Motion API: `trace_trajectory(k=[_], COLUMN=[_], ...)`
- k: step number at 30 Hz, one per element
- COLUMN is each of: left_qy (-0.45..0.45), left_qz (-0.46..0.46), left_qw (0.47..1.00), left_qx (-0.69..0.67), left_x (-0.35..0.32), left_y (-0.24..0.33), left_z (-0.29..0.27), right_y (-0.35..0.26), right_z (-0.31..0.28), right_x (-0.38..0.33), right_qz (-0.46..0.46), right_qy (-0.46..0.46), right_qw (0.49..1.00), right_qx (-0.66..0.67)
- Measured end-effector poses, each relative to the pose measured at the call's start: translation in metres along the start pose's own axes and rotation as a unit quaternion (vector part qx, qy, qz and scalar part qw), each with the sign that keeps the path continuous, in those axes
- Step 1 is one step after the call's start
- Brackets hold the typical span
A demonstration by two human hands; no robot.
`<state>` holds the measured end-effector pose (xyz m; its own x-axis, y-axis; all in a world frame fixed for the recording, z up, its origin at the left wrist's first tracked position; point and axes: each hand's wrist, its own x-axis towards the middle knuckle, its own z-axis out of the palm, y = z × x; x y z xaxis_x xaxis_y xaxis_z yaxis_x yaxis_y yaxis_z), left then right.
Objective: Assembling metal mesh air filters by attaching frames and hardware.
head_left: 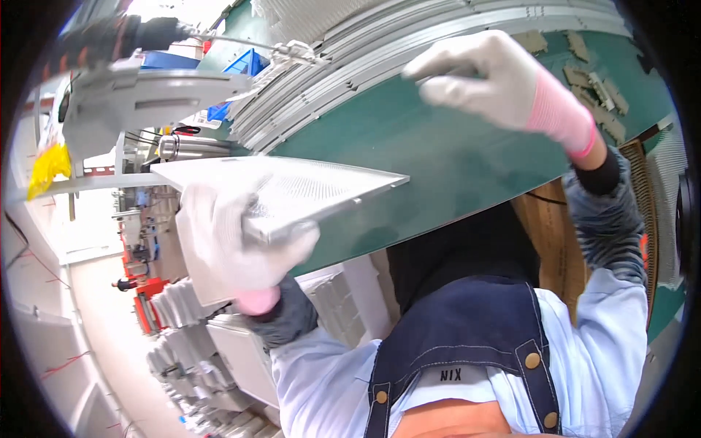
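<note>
Apron [467, 314] nearest; left hand [237, 237] holds the panel [321, 184] — likely light, stiff, slick; take its rim [336, 207] — right hand [485, 84] empty, loosely curled.

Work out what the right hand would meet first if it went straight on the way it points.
The right hand would probably meet the long pale strips along the green worktop; depth is unclear, so it might pass above.

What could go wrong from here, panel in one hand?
1. Slip: only the left hand grips the white panel, so it may tilt or twist free; the right hand is off it.
2. Scuffing: the panel's pointed corner lies over the green table and might scrape it.
3. Stray parts: small loose pieces lie near the right hand; a sweep could scatter them.
</note>
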<state>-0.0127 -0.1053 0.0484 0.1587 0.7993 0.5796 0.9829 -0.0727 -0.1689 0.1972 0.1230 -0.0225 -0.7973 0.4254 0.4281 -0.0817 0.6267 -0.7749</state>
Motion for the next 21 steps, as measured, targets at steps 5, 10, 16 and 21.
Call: trace_trajectory(k=[5, 10, 16, 21], left_qy=[0.064, 0.099, 0.163, 0.165], left_qz=[0.011, -0.029, -0.075, -0.084], left_qw=[0.993, 0.994, 0.984, 0.979], left_qx=[-0.094, -0.025, -0.018, -0.090], left_x=[0.002, 0.003, 0.002, 0.003], left_y=[0.003, 0.000, 0.005, -0.001], left_z=[0.013, 0.021, 0.036, 0.041], right_y=[0.097, 0.187, 0.245, 0.234], right_z=[-0.036, -0.044, -0.044, -0.036], right_x=[-0.026, -0.077, -0.101, -0.084], right_qz=[0.416, 0.396, 0.265, 0.200], right_qy=[-0.149, -0.034, 0.063, 0.080], right_qw=[0.781, 0.741, 0.798, 0.840], right_qx=[-0.441, -0.541, -0.537, -0.498])
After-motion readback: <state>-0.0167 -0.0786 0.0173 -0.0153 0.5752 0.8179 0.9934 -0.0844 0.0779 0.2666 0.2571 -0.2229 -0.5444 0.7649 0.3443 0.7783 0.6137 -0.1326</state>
